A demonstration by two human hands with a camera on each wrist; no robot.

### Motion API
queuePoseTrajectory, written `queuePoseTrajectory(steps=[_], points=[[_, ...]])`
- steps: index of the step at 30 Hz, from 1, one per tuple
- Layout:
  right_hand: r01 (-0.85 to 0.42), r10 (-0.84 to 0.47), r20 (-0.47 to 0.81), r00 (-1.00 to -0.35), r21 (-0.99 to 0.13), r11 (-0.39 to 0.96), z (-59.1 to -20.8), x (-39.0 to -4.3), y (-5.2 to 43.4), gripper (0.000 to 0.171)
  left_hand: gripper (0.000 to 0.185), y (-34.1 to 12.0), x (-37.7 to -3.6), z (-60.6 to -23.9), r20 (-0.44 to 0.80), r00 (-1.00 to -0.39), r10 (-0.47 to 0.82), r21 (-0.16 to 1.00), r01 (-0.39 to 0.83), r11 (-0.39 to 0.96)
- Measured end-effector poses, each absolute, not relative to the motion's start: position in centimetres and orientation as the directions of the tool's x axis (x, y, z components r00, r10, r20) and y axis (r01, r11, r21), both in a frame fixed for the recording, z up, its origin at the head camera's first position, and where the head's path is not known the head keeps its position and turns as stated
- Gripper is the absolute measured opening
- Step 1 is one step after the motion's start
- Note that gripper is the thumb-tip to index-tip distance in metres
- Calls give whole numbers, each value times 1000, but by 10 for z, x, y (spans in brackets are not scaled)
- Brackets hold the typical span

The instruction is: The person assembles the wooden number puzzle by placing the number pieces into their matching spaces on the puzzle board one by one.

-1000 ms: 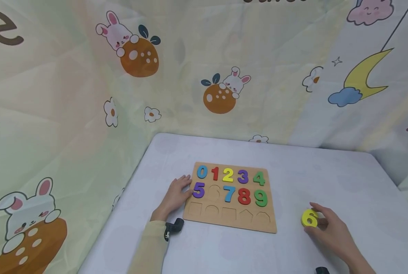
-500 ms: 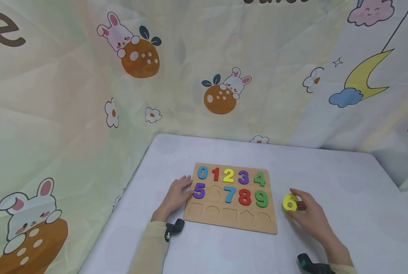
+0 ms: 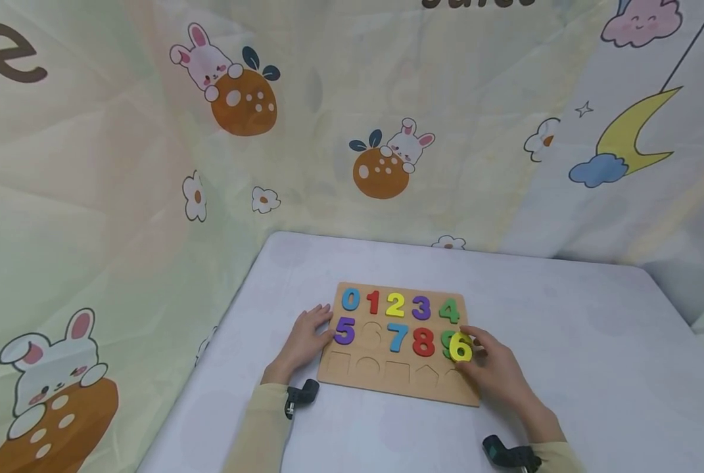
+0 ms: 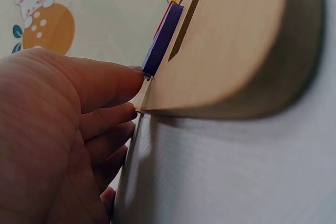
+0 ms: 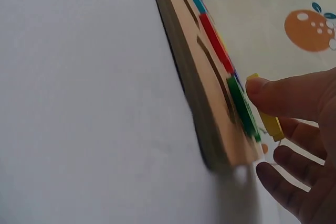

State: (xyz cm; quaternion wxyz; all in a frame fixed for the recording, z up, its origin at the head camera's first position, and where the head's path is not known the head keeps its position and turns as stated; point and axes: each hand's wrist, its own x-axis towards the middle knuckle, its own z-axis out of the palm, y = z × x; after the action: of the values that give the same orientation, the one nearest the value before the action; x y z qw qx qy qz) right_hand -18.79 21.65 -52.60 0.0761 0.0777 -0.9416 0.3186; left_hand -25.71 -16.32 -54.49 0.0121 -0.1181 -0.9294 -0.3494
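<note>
A wooden number board (image 3: 387, 387) lies on the white table, its coloured digits raised above the surface. My right hand (image 3: 499, 374) pinches a yellow number six (image 3: 461, 347) between thumb and fingers. The six is held over the board's right side, covering part of the green nine (image 3: 446, 341); the right wrist view shows it just above the green digit (image 5: 243, 109). At the board's left edge rests my left hand (image 3: 300, 341), fingers extended, with the thumb by the purple five (image 3: 344, 330). Between the five and the blue seven (image 3: 398, 337) is a six-shaped recess (image 3: 372, 334).
Along the board's front row run several outlined recesses (image 3: 367, 368). Zero to four fill the back row, and a red eight (image 3: 423, 342) stands beside the seven. Behind the white table (image 3: 564, 315) hangs a printed cloth (image 3: 304, 157). Each wrist carries a black camera mount (image 3: 508, 454).
The right hand has carried the yellow six leftward, from the table beside the board to above the green nine. The left hand has stayed at the board's left edge.
</note>
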Motion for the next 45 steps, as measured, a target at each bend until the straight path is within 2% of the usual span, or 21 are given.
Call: queuePoseTrajectory(steps=[16,27,35,45], points=[[-294,-190,230,-955,-626,722,-520,-207,162,68,46,-165,-258,-545,112,-970,214,641,235,730],[-296,-239,177,-955,-637,711,-525,-214,120,66,46,-165,-258,-545,110,-972,208,641,229,733],[-322,-285,157,-946,-577,751,-523,-224,89,65,46,-166,-257,-545,101,-976,194,655,213,725],[-331,-295,159,-942,-571,751,-525,-231,78,65,46,-164,-257,-545,93,-974,209,643,219,734]])
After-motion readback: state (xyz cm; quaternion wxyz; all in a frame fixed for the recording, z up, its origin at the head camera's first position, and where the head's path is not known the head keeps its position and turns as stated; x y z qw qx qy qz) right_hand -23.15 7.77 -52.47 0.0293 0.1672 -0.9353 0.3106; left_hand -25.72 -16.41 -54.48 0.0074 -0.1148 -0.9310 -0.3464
